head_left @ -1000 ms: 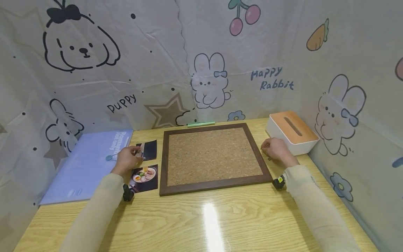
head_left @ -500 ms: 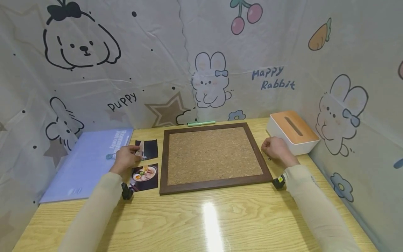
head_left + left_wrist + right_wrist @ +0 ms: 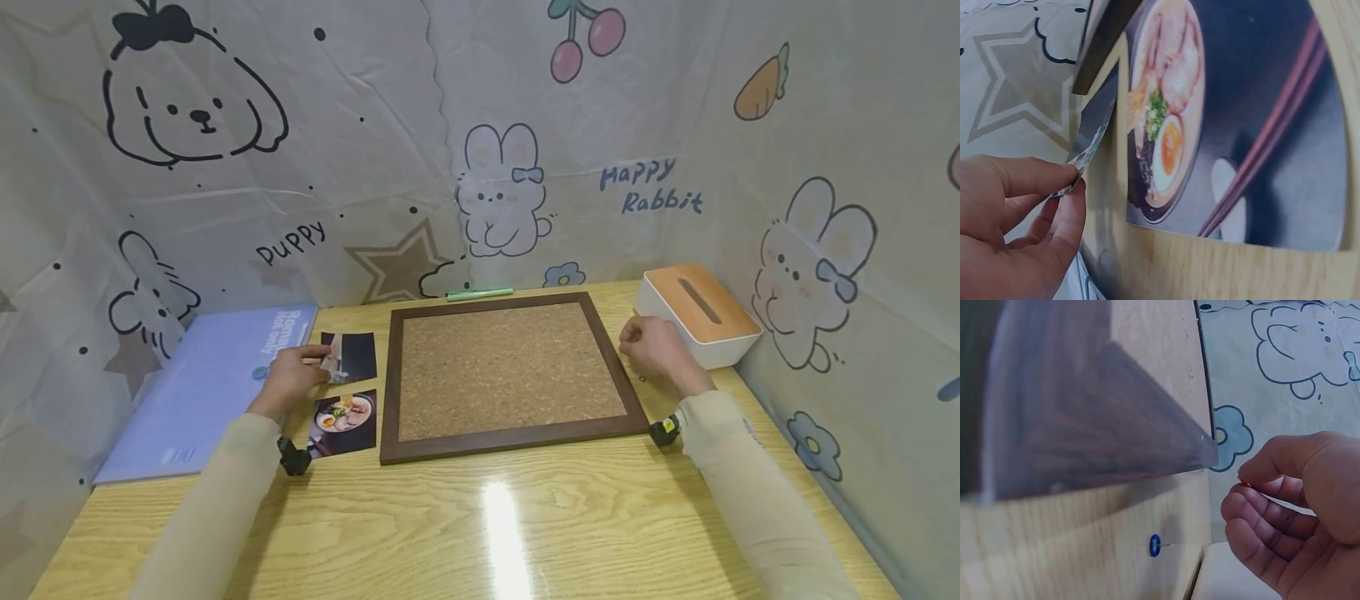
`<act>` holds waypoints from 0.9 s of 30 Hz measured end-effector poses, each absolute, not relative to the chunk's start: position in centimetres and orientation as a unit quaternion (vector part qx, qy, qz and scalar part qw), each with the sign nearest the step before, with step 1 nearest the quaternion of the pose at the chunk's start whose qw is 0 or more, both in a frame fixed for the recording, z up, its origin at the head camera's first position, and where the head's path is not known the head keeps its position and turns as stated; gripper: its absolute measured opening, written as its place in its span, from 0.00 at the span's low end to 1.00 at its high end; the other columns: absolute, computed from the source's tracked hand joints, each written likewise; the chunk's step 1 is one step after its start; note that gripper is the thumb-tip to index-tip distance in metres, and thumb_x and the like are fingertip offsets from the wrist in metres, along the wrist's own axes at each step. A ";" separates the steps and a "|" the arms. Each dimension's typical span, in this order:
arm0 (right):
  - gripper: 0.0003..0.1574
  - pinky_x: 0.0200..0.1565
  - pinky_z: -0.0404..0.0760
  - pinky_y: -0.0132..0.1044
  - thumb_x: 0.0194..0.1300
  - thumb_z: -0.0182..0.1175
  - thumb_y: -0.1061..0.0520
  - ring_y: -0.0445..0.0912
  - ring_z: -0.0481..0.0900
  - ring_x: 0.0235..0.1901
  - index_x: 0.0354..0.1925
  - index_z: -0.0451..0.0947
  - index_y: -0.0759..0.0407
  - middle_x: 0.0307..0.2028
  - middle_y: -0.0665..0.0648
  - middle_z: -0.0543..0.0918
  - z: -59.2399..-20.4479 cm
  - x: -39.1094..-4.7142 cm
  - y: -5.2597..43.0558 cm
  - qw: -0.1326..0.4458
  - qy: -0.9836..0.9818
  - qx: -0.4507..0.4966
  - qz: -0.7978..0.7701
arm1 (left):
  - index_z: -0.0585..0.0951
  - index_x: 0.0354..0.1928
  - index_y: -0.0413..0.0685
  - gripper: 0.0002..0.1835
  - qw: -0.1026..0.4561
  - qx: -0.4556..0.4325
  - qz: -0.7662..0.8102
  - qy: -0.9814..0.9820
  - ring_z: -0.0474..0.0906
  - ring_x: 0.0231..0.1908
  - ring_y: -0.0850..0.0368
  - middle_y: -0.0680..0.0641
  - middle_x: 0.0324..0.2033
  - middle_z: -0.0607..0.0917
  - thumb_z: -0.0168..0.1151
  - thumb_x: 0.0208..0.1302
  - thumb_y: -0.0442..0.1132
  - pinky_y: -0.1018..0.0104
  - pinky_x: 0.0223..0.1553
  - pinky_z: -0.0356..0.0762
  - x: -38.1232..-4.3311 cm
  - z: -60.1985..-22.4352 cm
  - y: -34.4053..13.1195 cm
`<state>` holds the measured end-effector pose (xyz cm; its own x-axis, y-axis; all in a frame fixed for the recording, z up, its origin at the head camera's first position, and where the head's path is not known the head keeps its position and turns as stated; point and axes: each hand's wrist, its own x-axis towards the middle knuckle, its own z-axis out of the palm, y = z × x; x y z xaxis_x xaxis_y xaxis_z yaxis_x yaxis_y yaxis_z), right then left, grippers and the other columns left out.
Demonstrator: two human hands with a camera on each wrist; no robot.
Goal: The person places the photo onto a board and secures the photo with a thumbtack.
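Note:
My left hand (image 3: 292, 377) pinches the near-left edge of a dark photo (image 3: 358, 357) between thumb and fingers; in the left wrist view that photo (image 3: 1094, 122) stands tilted, seen almost edge-on. Just below it lies a second photo (image 3: 345, 421) of a ramen bowl with chopsticks. My right hand (image 3: 660, 350), beside the right side of the framed corkboard (image 3: 510, 367), has thumb and index finger together on a tiny red thumbtack (image 3: 1245, 483), mostly hidden by the fingertips. A blue thumbtack (image 3: 1155, 545) rests on the table below that hand, its pin pointing sideways.
A pale blue folder (image 3: 202, 400) lies to the left, partly under my left forearm's reach. Behind the right hand stands a white tissue box (image 3: 701, 312) with a wooden lid. A green pen (image 3: 480, 293) lies behind the corkboard, against the printed curtain (image 3: 375, 125).
My left hand has shifted a little to the left, uncovering more of the dark photo. The right hand has risen slightly beside the corkboard, its fingertips drawn together.

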<state>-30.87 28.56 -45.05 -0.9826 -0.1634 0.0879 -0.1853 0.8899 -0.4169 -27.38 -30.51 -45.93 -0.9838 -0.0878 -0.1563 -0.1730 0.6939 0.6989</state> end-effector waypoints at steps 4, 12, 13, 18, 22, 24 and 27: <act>0.07 0.44 0.76 0.50 0.63 0.59 0.57 0.55 0.81 0.36 0.32 0.82 0.59 0.33 0.59 0.87 -44.7 -30.9 28.6 0.036 -0.973 0.093 0.209 | 0.72 0.69 0.42 0.31 0.053 -0.074 0.412 0.907 0.75 0.55 0.41 0.32 0.65 0.74 0.61 0.62 0.30 0.62 0.45 0.75 -27.1 -45.8 -30.6; 0.05 0.43 0.76 0.49 0.59 0.63 0.57 0.53 0.82 0.33 0.30 0.82 0.58 0.30 0.57 0.87 -43.7 -30.8 28.0 0.069 -0.972 0.101 0.201 | 0.68 0.73 0.47 0.33 0.071 -0.087 0.449 0.886 0.75 0.56 0.42 0.32 0.66 0.73 0.60 0.65 0.32 0.62 0.45 0.76 -26.4 -45.1 -30.8; 0.06 0.43 0.76 0.49 0.60 0.63 0.57 0.53 0.82 0.33 0.31 0.82 0.58 0.30 0.57 0.87 -43.6 -30.8 27.8 0.068 -0.971 0.103 0.204 | 0.67 0.73 0.47 0.34 0.072 -0.089 0.453 0.884 0.75 0.57 0.41 0.32 0.67 0.72 0.60 0.65 0.32 0.61 0.47 0.76 -26.3 -45.1 -30.9; 0.08 0.41 0.75 0.46 0.65 0.64 0.53 0.48 0.84 0.29 0.33 0.81 0.57 0.29 0.56 0.87 -42.9 -30.7 26.9 0.038 -0.968 0.101 0.228 | 0.66 0.74 0.49 0.33 0.072 -0.093 0.476 0.872 0.69 0.67 0.37 0.33 0.71 0.66 0.59 0.67 0.33 0.50 0.59 0.74 -25.8 -44.5 -30.9; 0.11 0.37 0.73 0.41 0.66 0.65 0.50 0.44 0.83 0.25 0.31 0.82 0.56 0.26 0.54 0.86 -42.5 -30.6 26.3 0.029 -0.968 0.103 0.227 | 0.66 0.74 0.49 0.33 0.071 -0.089 0.496 0.861 0.65 0.70 0.36 0.33 0.73 0.63 0.59 0.68 0.32 0.48 0.62 0.69 -25.2 -43.9 -30.5; 0.12 0.35 0.72 0.40 0.67 0.65 0.50 0.43 0.82 0.24 0.30 0.82 0.56 0.24 0.53 0.86 -42.3 -30.6 26.0 0.026 -0.967 0.105 0.230 | 0.66 0.74 0.49 0.32 0.074 -0.083 0.502 0.858 0.63 0.71 0.36 0.33 0.74 0.63 0.60 0.69 0.33 0.45 0.65 0.68 -25.0 -43.5 -30.1; 0.10 0.34 0.73 0.37 0.67 0.64 0.51 0.41 0.82 0.25 0.32 0.83 0.55 0.25 0.52 0.87 -41.8 -30.4 25.4 0.018 -0.962 0.108 0.249 | 0.66 0.74 0.49 0.32 0.081 -0.067 0.509 0.854 0.62 0.72 0.36 0.34 0.74 0.62 0.61 0.69 0.34 0.40 0.69 0.64 -24.6 -43.1 -29.5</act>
